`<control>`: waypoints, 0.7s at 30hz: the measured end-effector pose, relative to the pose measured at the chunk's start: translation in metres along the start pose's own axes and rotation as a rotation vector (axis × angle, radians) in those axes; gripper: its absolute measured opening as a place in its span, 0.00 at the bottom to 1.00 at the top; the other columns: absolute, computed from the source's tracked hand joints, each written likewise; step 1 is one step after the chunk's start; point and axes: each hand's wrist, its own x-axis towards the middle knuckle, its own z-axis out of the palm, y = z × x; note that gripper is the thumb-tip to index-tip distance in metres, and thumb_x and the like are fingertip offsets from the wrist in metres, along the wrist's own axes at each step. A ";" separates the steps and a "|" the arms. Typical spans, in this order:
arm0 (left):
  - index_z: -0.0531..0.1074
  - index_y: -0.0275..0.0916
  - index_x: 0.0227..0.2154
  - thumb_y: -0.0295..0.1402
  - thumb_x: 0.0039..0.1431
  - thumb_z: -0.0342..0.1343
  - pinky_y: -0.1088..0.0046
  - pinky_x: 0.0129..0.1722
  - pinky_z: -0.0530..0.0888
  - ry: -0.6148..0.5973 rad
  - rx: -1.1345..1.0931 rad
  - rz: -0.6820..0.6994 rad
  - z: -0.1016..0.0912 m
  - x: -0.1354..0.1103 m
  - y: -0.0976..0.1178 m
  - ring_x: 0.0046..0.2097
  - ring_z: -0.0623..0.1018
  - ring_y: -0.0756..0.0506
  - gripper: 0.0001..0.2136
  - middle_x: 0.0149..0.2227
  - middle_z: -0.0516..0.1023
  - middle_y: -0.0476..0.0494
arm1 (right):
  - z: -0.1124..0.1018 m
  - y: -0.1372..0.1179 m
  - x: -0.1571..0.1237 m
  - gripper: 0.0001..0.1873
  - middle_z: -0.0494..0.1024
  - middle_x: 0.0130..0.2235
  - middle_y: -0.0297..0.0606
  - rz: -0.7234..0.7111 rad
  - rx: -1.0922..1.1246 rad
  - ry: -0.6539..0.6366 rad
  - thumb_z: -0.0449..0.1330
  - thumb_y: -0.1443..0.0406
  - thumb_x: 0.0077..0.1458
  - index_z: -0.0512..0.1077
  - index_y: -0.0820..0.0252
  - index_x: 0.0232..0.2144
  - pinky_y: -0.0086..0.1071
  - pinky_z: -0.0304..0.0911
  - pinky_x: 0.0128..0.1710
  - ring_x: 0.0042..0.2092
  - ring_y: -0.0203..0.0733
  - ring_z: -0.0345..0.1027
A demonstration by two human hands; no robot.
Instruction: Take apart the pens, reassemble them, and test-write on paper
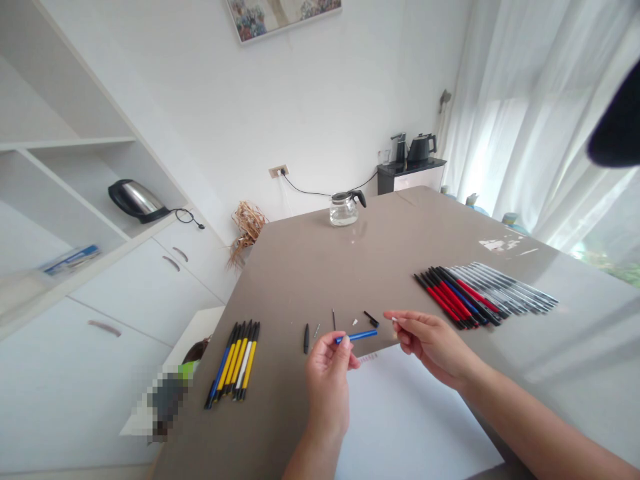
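My left hand (329,377) pinches a blue pen barrel (364,335) between thumb and fingers, the barrel pointing to the right. Level with its far end, my right hand (435,345) is closed on a small white pen part (395,319), mostly covered by the fingertips. Loose pen parts lie just beyond my hands: a black pen tip section (306,339), a small spring (317,330), a thin refill (334,319) partly behind my left hand, a tiny white piece (355,322) and a black clip piece (371,319). White paper (400,420) lies beneath my forearms.
On the left of the table (280,267) is a row of yellow, blue and white pens (239,363). To the right lie red, blue and black pens (457,297) beside clear ones (505,287). A glass pot (344,210) stands at the far edge.
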 end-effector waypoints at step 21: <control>0.65 0.35 0.31 0.31 0.46 0.56 0.79 0.27 0.66 0.030 -0.316 -0.253 -0.003 0.006 -0.001 0.25 0.69 0.54 0.08 0.25 0.71 0.47 | -0.008 0.006 0.054 0.14 0.72 0.31 0.40 -0.192 -1.581 0.258 0.48 0.60 0.51 0.71 0.60 0.26 0.28 0.52 0.30 0.35 0.40 0.65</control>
